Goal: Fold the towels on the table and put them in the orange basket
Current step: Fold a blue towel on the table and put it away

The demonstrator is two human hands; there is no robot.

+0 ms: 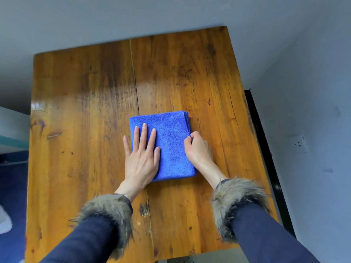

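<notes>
Wooden table [79, 103], centre: a folded blue towel [171, 141] lies under the flat, straight-fingered left hand [141, 158] at 9 o'clock; the right hand [197, 149] pinches its 3 o'clock edge.

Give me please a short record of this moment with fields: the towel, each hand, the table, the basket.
towel: blue towel, folded into a thick rectangle, lying flat near the table's middle
left hand: left hand flat, fingers straight, presses on the towel's left part
right hand: right hand with curled fingers, pinches the towel's right edge
table: wooden table, glossy, worn
basket: orange basket not in view
sleeves: dark, with fur cuffs
</notes>
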